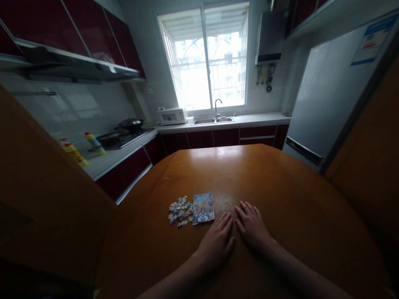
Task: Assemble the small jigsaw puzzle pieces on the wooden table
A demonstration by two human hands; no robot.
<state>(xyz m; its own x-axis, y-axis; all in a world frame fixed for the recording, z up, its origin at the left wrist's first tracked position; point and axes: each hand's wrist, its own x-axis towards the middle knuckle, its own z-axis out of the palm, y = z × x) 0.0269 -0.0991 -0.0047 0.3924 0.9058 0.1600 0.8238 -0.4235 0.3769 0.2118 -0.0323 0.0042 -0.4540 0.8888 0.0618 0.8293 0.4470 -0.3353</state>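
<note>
My left hand (217, 238) lies flat on the wooden table (299, 224), palm down, with its fingertips close to the lower right corner of a blue picture card (203, 208). To the right, my right hand (252, 223) also rests flat on the tabletop with its fingers a little apart. Neither hand holds anything. Left of the card is a loose heap of jigsaw puzzle pieces (181, 211), some blue and some pale; a few touch or nearly touch the card's left edge.
Behind the table runs a counter with a sink (215, 121), a white microwave (172, 116) and a window above. At the left a wok (131, 123) sits on the stove, near yellow bottles (75, 153). A fridge (330, 87) stands at the right.
</note>
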